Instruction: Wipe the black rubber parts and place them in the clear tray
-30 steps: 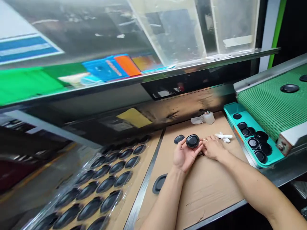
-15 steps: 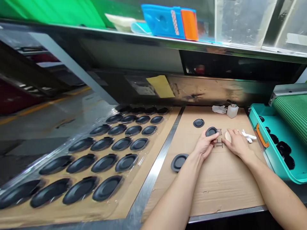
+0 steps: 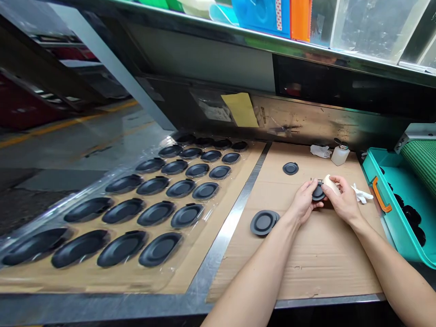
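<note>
My left hand [image 3: 304, 203] grips a round black plastic part [image 3: 318, 192] by its edge, a little above the cardboard. In my right hand [image 3: 344, 200] is a cream-coloured pad [image 3: 331, 185], its exact kind unclear, held up against the right side of the black part. Left of my forearm lies a dark round part [image 3: 263, 222], with the edge of another showing beneath it. A smaller black round part [image 3: 290, 168] rests flat farther back. Just right of my right hand sits a crumpled white cloth or glove [image 3: 361, 194].
A clear blister tray [image 3: 163, 278] with rows of black parts covers the left side. At the back stand a pump bottle [image 3: 340, 153] and a white wipe [image 3: 320, 151]. A teal bin [image 3: 378, 177] with black parts and a green conveyor [image 3: 422, 159] border the right. A shelf [image 3: 259, 38] overhangs.
My right hand has lifted the cream pad off the cardboard and brought it to the black part in my left hand. The camera view has tilted downward and shifted.
</note>
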`<state>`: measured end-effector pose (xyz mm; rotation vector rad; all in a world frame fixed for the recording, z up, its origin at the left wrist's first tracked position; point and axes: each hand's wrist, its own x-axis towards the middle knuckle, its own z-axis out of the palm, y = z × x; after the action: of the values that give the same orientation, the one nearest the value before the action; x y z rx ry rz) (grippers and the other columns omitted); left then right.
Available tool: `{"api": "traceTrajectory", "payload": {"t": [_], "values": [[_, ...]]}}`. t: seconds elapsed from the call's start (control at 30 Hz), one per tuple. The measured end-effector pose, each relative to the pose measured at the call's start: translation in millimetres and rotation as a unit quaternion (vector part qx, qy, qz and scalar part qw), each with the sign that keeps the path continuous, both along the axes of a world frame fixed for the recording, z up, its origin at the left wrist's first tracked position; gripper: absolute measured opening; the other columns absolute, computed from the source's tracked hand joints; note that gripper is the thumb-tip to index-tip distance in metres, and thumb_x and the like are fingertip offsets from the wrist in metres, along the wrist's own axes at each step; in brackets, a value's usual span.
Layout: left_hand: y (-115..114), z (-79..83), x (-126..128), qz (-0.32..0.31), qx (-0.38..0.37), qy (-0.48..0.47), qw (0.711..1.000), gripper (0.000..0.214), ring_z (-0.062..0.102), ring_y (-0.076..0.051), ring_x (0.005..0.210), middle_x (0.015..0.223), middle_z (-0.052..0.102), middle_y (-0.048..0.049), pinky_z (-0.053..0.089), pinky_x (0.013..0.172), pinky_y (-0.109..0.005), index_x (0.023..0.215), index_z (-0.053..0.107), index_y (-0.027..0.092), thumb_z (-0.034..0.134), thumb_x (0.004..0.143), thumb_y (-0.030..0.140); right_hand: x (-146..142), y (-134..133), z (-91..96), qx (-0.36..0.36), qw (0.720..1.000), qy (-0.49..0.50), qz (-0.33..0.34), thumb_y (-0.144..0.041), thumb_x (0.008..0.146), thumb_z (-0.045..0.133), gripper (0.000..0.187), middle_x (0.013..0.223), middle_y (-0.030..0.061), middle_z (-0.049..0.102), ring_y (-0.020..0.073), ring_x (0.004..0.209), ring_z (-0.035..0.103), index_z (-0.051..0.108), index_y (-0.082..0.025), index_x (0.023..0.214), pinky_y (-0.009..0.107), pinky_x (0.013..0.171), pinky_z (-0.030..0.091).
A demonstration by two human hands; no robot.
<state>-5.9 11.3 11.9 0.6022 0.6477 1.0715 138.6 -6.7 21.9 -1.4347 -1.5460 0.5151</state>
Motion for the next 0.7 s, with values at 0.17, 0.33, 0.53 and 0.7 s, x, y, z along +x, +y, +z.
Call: {"api": "traceTrajectory", "payload": {"t": [0.17,0.33,0.53,0.7], "values": [[4,6.1,-2,-0.020,-0.071,-0.090,0.993,0.029,0.065,-0.016,0.063,0.080,0.067,-0.0078,0.045,0.046,-0.022,0.093,0.060,0.015,0.046,0.101,0.038,5,2,2.9,0.050,0.996,-0.060,-0.048,-0.062,0.082,0.068,0.055,0.119,0.0107,0.065,0.0257,0.105,0.062,0.065,-0.021,0.119,0.042,0.095,0.049],[6,14.2,-8,0.033,-0.120,-0.169,0.978,0.023,0.067,-0.018,0.079,0.089,0.070,-0.0094,0.057,0.071,-0.032,0.088,0.062,0.013,0.041,0.096,0.017,-2,-5,4.4,0.098,0.990,-0.100,-0.015,-0.055,0.084,0.070,0.048,0.114,0.0094,0.065,0.0254,0.106,0.062,0.064,-0.022,0.118,0.041,0.095,0.050],[-1,17.1,-7,-0.028,-0.118,-0.205,0.971,0.025,0.067,-0.023,0.091,0.095,0.071,-0.0131,0.056,0.087,-0.038,0.092,0.068,0.011,0.045,0.083,0.013,-7,-9,-0.8,0.131,0.981,-0.140,0.028,-0.048,0.095,0.060,0.039,0.112,0.0108,0.060,0.0241,0.105,0.063,0.064,-0.021,0.122,0.039,0.094,0.052],[-4,19.7,-7,-0.069,-0.114,-0.230,0.964,0.029,0.068,-0.025,0.094,0.101,0.071,-0.0143,0.055,0.092,-0.046,0.097,0.067,0.012,0.041,0.094,0.024,-5,-6,-2.9,0.146,0.979,-0.139,0.013,-0.041,0.100,0.049,0.033,0.111,0.0111,0.060,0.0225,0.104,0.063,0.064,-0.020,0.120,0.037,0.095,0.051]]}}
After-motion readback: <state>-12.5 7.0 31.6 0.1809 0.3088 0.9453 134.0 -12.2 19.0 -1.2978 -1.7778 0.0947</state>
